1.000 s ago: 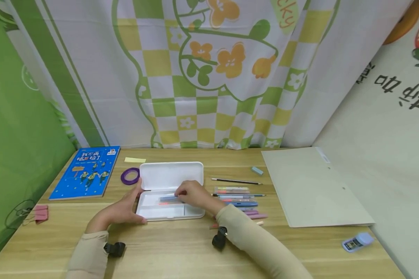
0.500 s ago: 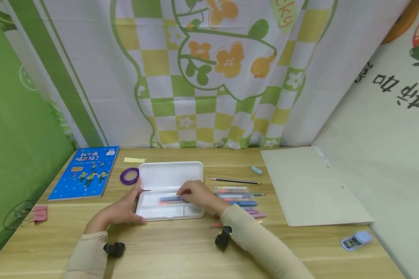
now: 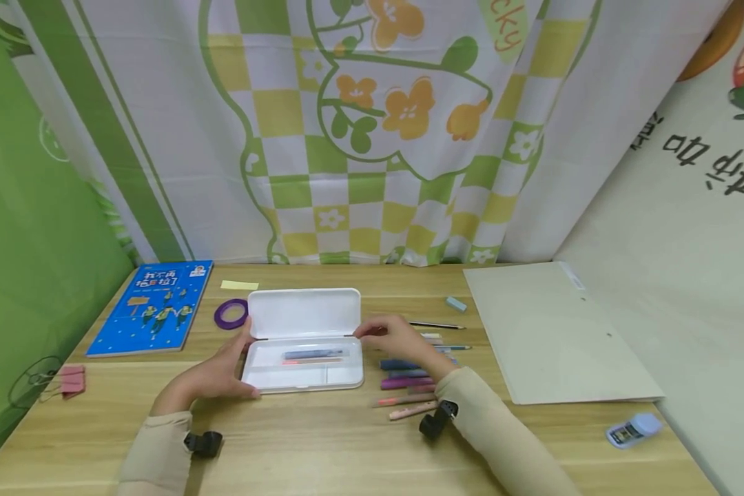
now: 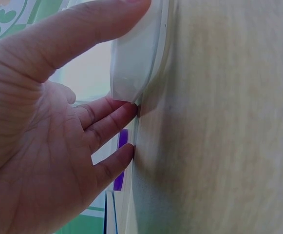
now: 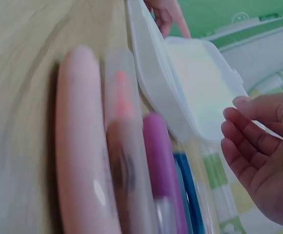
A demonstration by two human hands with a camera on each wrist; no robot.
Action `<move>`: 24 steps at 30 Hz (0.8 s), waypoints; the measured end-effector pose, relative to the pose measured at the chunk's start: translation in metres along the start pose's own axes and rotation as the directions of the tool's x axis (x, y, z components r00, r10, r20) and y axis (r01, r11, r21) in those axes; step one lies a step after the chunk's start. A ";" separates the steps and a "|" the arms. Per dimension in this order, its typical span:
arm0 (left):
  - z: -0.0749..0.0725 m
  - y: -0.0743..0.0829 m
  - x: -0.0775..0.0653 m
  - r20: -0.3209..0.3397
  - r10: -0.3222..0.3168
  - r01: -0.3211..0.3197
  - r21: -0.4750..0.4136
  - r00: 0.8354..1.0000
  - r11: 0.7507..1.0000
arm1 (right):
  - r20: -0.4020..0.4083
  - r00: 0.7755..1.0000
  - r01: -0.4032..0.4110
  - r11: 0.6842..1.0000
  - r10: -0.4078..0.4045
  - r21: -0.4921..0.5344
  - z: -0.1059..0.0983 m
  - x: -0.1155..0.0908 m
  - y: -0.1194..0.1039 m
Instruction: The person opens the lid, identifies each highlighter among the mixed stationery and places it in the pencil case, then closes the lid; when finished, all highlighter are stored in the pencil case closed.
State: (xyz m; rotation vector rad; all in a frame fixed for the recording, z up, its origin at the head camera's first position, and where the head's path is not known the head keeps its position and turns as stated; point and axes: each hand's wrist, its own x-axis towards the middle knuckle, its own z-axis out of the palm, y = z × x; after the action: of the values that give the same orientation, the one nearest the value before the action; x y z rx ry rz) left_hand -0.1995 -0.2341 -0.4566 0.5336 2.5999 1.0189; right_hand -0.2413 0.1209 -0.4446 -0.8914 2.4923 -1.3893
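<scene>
A white pencil case (image 3: 282, 378) lies with its lid (image 3: 304, 313) raised. Inside, a blue-grey pen (image 3: 310, 354) lies alongside a clear pen with a coral part (image 3: 310, 362). My left hand (image 3: 220, 372) holds the case at its left end, thumb along the front edge, fingers at the back corner. Beyond the case's right end, my right hand (image 3: 403, 342) hovers over the pens with loosely bent fingers and nothing between them. Under its wrist lie a purple pen (image 3: 403, 383), a coral-tipped pen (image 3: 403, 400) and a pale pink pen (image 5: 83, 146). The right hand hides some others.
Left of the case are a purple tape roll (image 3: 231, 313), a yellow sticky note (image 3: 240, 285), a blue book (image 3: 155, 310) and a pink binder clip (image 3: 73, 381). To the right are a black pencil (image 3: 437, 324), an eraser (image 3: 456, 304), a beige folder (image 3: 558, 337) and a glue bottle (image 3: 634, 430).
My right hand has let go of the blue-grey pen inside the case and moved right, out over the loose pens. The left hand stays at the case.
</scene>
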 end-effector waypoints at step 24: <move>0.000 -0.002 0.001 0.003 -0.005 0.005 -0.006 1.000 1.000 | 0.046 0.992 -0.110 0.992 0.114 -0.066 -0.079 -0.041 0.052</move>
State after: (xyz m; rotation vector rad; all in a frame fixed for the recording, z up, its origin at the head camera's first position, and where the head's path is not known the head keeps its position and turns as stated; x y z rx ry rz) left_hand -0.2005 -0.2353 -0.4576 0.5266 2.5935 1.0227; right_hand -0.2616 0.2221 -0.4492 -0.7745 2.5194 -1.2442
